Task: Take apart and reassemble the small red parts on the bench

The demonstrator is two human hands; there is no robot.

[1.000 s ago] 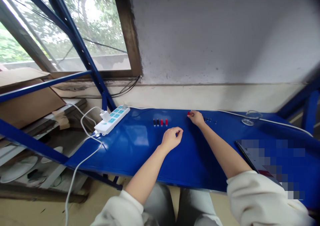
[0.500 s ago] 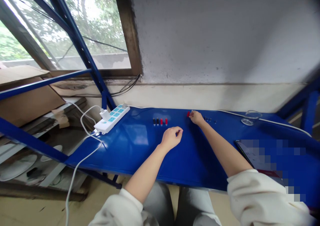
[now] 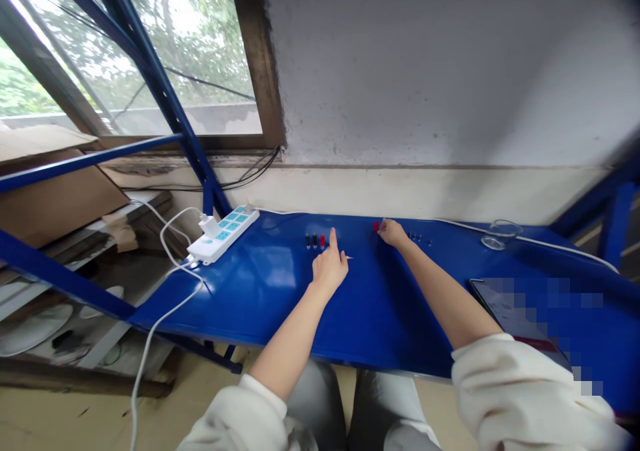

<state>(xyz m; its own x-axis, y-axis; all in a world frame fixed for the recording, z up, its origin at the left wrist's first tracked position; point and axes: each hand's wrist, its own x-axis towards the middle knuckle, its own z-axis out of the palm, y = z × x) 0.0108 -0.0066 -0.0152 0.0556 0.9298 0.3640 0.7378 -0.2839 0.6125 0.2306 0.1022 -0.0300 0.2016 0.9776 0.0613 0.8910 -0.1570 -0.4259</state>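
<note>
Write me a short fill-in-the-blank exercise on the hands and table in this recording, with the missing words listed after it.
1. The right hand has its grip on a small ____ piece.
2. Just left of the upright red cylinder stand ____ black cylinders.
3. The power strip lies on the person's ____ side.
4. The table is ____ in colour.
Missing words: red; two; left; blue.
</note>
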